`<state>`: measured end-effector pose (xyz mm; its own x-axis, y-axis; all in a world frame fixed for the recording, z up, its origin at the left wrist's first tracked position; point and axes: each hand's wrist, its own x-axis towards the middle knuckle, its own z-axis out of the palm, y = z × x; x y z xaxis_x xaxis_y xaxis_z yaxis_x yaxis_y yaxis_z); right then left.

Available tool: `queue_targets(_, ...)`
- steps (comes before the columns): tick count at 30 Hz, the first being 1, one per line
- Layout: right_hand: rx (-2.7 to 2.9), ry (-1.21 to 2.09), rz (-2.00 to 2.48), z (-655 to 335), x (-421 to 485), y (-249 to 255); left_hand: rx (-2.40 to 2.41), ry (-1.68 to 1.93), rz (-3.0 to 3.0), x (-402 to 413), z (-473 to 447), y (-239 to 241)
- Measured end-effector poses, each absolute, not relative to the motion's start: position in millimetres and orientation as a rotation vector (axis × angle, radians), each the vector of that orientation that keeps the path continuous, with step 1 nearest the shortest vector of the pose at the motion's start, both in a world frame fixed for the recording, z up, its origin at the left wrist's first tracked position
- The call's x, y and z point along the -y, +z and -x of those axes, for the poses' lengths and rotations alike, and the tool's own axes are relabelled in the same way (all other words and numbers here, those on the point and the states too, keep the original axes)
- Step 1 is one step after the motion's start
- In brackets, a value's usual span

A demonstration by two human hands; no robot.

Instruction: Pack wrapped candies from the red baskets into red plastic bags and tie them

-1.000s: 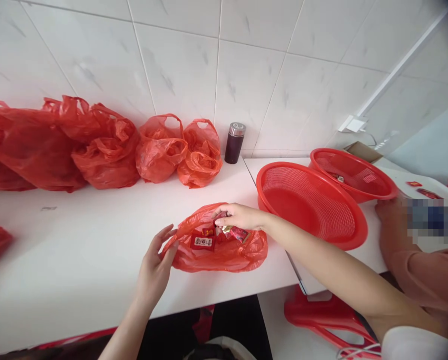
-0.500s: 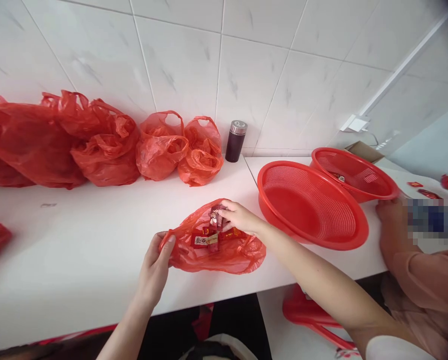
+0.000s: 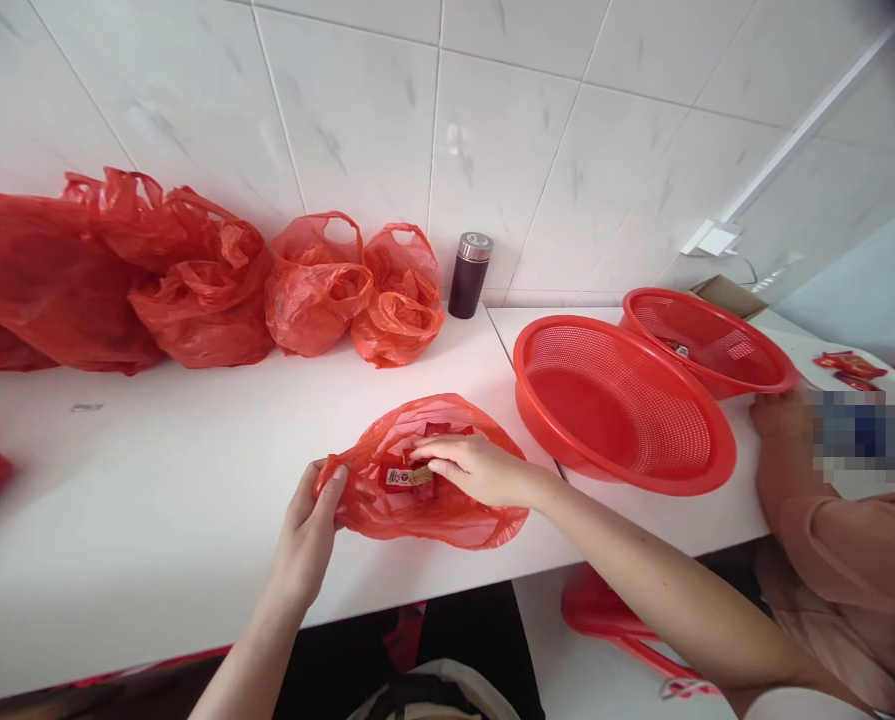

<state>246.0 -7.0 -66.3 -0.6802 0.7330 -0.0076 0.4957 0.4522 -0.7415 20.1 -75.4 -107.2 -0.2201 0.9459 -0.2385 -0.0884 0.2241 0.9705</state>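
Head view: a red plastic bag [image 3: 432,525] lies open at the lower centre of the frame, on a white counter [image 3: 154,480], its long axis running left to right and its mouth turned upward. The left hand [image 3: 308,525] has thumb and fingers pinched together on the bag's left rim, lifting that edge slightly. The right hand [image 3: 477,468] reaches in from the right and lies flat inside the mouth, fingertips resting on small red packets [image 3: 400,478]; whether it grips any of them cannot be told. The packets sit just left of those fingertips, between the two hands, and the right hand is nearer.

The counter's front edge runs just below the bag. Bare counter opens to the left. Near on the right sits an empty red basket [image 3: 619,410], and beyond it a second basket [image 3: 709,345] with another person's hand [image 3: 781,420] at its rim. Tied red bags [image 3: 319,290] and a dark flask [image 3: 469,275] line the tiled wall, well apart.
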Motion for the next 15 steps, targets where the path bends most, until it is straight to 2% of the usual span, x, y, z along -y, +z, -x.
queue_targets(6, 2.244, 0.932, 1.285, -268, 14, -63, -1.516, 1.146, -1.038, 76, -16, -107)
queue_targets(15, 2.869, 0.35, 1.553, -289, 48, -66, -1.671, 1.093, -1.177, 85, 1, -105)
